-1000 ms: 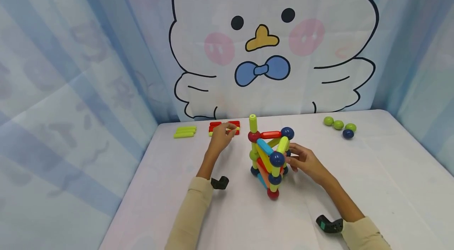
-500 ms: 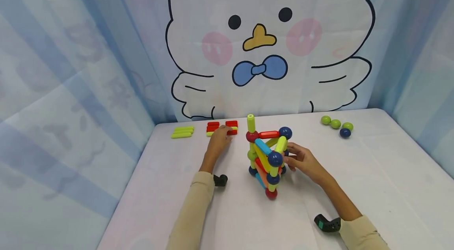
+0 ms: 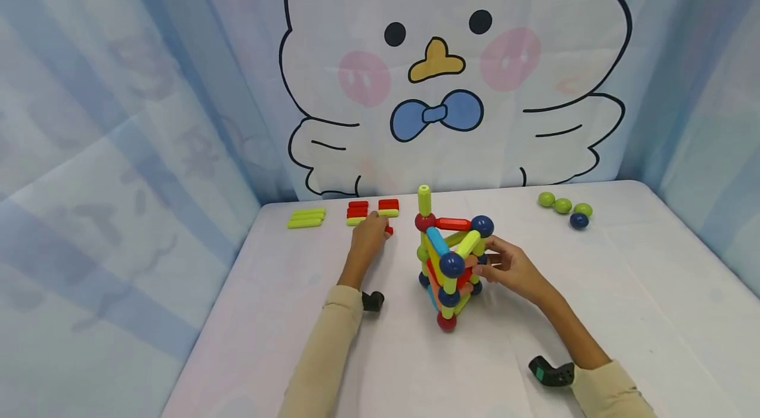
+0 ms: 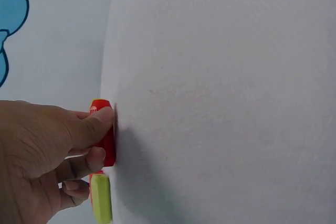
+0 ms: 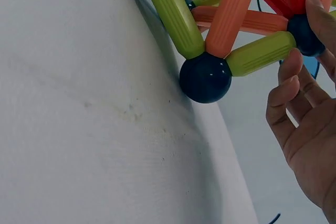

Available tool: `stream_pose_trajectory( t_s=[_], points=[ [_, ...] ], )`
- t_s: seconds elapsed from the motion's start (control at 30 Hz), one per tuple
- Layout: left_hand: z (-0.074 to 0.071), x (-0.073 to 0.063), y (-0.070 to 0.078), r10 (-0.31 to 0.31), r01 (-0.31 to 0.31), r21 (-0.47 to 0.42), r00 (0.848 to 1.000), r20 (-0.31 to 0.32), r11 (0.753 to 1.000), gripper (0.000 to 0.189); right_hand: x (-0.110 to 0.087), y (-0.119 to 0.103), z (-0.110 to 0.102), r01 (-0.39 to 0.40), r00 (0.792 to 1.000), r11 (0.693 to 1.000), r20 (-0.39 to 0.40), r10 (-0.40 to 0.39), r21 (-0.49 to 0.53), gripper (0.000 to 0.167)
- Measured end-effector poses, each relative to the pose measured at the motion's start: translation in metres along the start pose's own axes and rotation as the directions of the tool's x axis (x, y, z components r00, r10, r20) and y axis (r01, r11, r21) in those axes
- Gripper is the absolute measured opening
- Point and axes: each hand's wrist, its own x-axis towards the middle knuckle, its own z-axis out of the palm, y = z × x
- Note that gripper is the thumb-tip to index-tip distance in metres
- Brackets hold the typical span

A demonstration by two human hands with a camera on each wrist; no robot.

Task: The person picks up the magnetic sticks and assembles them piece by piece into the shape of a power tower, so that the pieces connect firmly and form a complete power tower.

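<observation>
In the head view my left hand point(image 3: 365, 240) is at the back of the table, beside a small group of sticks. The left wrist view shows its thumb and fingers pinching a red stick point(image 4: 109, 148) from a magnetic building set. My right hand point(image 3: 515, 271) holds the right side of a magnetic stick-and-ball tower point(image 3: 452, 265). In the right wrist view, thumb and fingers grip around a dark blue ball point(image 5: 304, 35) of that tower. One yellow-green stick point(image 3: 424, 200) stands upright on its top, above a red ball point(image 3: 425, 222).
Red sticks point(image 3: 357, 212) and yellow-green sticks point(image 3: 388, 213) lie near my left hand. Further left are more yellow-green sticks point(image 3: 305, 223). Several balls, green point(image 3: 562, 206) and dark blue point(image 3: 578, 221), sit at the back right. A printed curtain point(image 3: 445, 154) hangs behind the table.
My left hand has taken hold of a red stick and drawn it a little toward me, away from the group. The tower has turned slightly in my right hand's grip.
</observation>
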Motion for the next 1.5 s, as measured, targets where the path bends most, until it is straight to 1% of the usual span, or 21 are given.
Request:
stream_pose_trajectory(
  t_s=[0.07, 0.1, 0.13, 0.2, 0.3, 0.33, 0.4, 0.47, 0.5, 0.53, 0.6, 0.67, 0.83, 0.97, 1.03, 1.1, 1.2, 1.33, 1.4, 1.43, 1.5],
  points=[
    [-0.006, -0.004, 0.0, -0.001, 0.003, -0.111, 1.0, 0.012, 0.994, 0.024, -0.001, -0.001, 0.001, 0.029, 0.999, 0.999, -0.013, -0.03, -0.044, 0.039],
    [-0.009, -0.007, 0.0, -0.008, 0.01, -0.196, 1.0, 0.012, 0.98, 0.023, -0.002, -0.002, 0.001, 0.045, 0.999, 0.997, -0.021, -0.047, -0.063, 0.04],
    [-0.014, -0.011, 0.0, -0.016, 0.017, -0.302, 1.0, 0.004, 0.953, 0.024, -0.002, -0.002, 0.002, 0.058, 0.998, 0.994, -0.029, -0.061, -0.088, 0.039],
    [-0.026, -0.02, 0.0, -0.012, -0.01, -0.515, 0.999, -0.039, 0.857, 0.025, -0.003, -0.003, 0.004, 0.084, 0.995, 0.987, -0.05, -0.092, -0.138, 0.04],
    [-0.049, -0.039, 0.005, 0.048, -0.142, -0.723, 0.988, -0.149, 0.677, 0.029, -0.004, -0.005, 0.006, 0.137, 0.986, 0.972, -0.072, -0.153, -0.189, 0.042],
    [-0.058, -0.046, 0.008, 0.08, -0.202, -0.759, 0.978, -0.195, 0.618, 0.029, -0.005, -0.006, 0.007, 0.16, 0.982, 0.966, -0.072, -0.177, -0.202, 0.044],
    [-0.076, -0.061, 0.016, 0.151, -0.32, -0.792, 0.947, -0.284, 0.519, 0.028, -0.005, -0.008, 0.009, 0.205, 0.972, 0.955, -0.069, -0.224, -0.215, 0.047],
    [-0.093, -0.076, 0.027, 0.228, -0.414, -0.796, 0.91, -0.347, 0.441, 0.027, -0.005, -0.009, 0.011, 0.241, 0.964, 0.944, -0.06, -0.26, -0.224, 0.048],
    [-0.101, -0.082, 0.033, 0.267, -0.45, -0.79, 0.891, -0.367, 0.416, 0.025, -0.004, -0.01, 0.011, 0.259, 0.959, 0.939, -0.053, -0.277, -0.225, 0.049],
    [-0.108, -0.088, 0.04, 0.304, -0.476, -0.782, 0.875, -0.376, 0.403, 0.025, -0.004, -0.011, 0.012, 0.273, 0.956, 0.936, -0.047, -0.29, -0.225, 0.049],
    [-0.121, -0.097, 0.054, 0.374, -0.51, -0.758, 0.85, -0.371, 0.406, 0.025, -0.004, -0.012, 0.014, 0.293, 0.95, 0.93, -0.041, -0.309, -0.223, 0.049],
    [-0.129, -0.102, 0.07, 0.429, -0.521, -0.734, 0.837, -0.339, 0.436, 0.026, -0.003, -0.012, 0.015, 0.311, 0.944, 0.924, -0.041, -0.327, -0.223, 0.049],
    [-0.138, -0.1, 0.102, 0.482, -0.519, -0.66, 0.836, -0.262, 0.543, 0.027, -0.002, -0.011, 0.016, 0.313, 0.943, 0.925, -0.042, -0.329, -0.214, 0.054],
    [-0.139, -0.098, 0.117, 0.477, -0.531, -0.572, 0.84, -0.259, 0.626, 0.027, -0.003, -0.017, 0.02, 0.286, 0.953, 0.931, -0.035, -0.301, -0.229, 0.057],
    [-0.14, -0.098, 0.12, 0.473, -0.537, -0.538, 0.84, -0.267, 0.649, 0.028, -0.004, -0.023, 0.021, 0.276, 0.956, 0.932, -0.036, -0.292, -0.234, 0.056],
    [-0.141, -0.099, 0.123, 0.472, -0.541, -0.524, 0.838, -0.272, 0.658, 0.028, -0.006, -0.033, 0.022, 0.278, 0.955, 0.93, -0.033, -0.294, -0.24, 0.054],
    [-0.141, -0.099, 0.125, 0.482, -0.553, -0.515, 0.831, -0.279, 0.655, 0.027, -0.008, -0.042, 0.022, 0.282, 0.954, 0.928, -0.028, -0.297, -0.245, 0.053],
    [-0.141, -0.101, 0.128, 0.501, -0.574, -0.487, 0.817, -0.286, 0.658, 0.028, -0.007, -0.032, 0.021, 0.262, 0.96, 0.933, -0.035, -0.279, -0.248, 0.056],
    [-0.142, -0.103, 0.127, 0.495, -0.584, -0.476, 0.811, -0.312, 0.657, 0.03, -0.006, -0.024, 0.021, 0.252, 0.962, 0.936, -0.037, -0.269, -0.245, 0.055],
    [-0.142, -0.103, 0.126, 0.484, -0.591, -0.479, 0.806, -0.34, 0.649, 0.03, -0.005, -0.021, 0.021, 0.249, 0.963, 0.938, -0.037, -0.265, -0.241, 0.055],
    [-0.142, -0.104, 0.121, 0.45, -0.627, -0.484, 0.777, -0.44, 0.61, 0.026, -0.005, -0.016, 0.021, 0.252, 0.963, 0.939, -0.033, -0.266, -0.234, 0.053]
  ],
)
